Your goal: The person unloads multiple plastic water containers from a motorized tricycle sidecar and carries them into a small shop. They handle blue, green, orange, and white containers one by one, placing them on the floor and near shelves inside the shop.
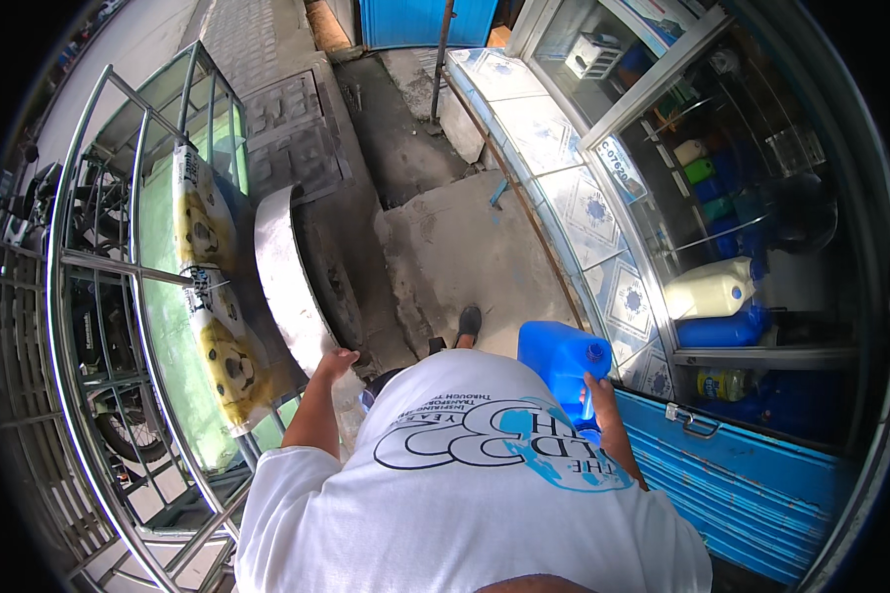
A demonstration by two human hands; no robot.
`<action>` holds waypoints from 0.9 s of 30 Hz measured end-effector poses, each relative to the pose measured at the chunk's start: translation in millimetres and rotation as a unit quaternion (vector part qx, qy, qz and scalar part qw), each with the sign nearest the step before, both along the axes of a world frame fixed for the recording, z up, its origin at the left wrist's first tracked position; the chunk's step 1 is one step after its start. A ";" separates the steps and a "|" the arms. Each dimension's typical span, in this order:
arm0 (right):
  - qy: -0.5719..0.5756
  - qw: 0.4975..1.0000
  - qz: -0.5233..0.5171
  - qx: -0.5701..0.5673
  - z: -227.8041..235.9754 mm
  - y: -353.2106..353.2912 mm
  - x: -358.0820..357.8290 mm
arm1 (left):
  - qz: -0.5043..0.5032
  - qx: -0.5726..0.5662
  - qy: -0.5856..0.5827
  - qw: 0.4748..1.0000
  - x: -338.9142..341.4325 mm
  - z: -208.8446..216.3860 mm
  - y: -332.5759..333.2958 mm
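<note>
Black lettering and large outlined characters are running upside down across the white T-shirt (445, 514), partly over a light-blue printed motif. Dark letters and numerals are showing on a white sticker (619, 168) on the glass display case (588, 74). Black lettering is also standing on yellow-and-white printed packaging (213, 292) beside the metal-tube rack (54, 203).

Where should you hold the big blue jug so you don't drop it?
Probably by what looks like its handle, near the cap, coming from the person's right. The jug has a wide, boxy body, hard to grasp one-handed, and the right hand curls around that narrower part, hiding most of it.
</note>
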State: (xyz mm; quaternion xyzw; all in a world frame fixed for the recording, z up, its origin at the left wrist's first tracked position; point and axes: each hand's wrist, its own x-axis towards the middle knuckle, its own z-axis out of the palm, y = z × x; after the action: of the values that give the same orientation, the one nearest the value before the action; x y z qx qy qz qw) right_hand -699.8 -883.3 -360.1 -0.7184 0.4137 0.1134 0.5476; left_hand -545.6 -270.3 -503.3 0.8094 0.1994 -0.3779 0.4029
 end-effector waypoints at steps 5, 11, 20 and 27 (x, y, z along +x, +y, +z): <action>-0.016 0.998 0.059 -0.010 4.7 -35.0 157.1 | 0.067 0.030 0.240 0.968 29.3 -3.7 -8.9; -0.038 0.986 0.154 -0.055 46.1 -35.6 402.1 | 0.138 -0.083 0.322 0.933 67.5 -3.6 -68.6; -0.079 0.967 0.223 -0.096 82.6 33.1 670.5 | 0.184 -0.084 0.138 0.970 318.2 -26.0 -79.1; -0.180 0.858 0.463 -0.133 104.8 128.3 853.5 | 0.083 -0.155 -0.285 0.942 675.8 155.9 -100.5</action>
State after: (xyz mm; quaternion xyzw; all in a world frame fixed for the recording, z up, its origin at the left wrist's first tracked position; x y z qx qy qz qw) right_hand 153.7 -755.0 -255.2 -0.9009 -0.0613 0.1669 0.3960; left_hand 130.1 -370.8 -347.4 0.7911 0.0814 -0.1230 0.5937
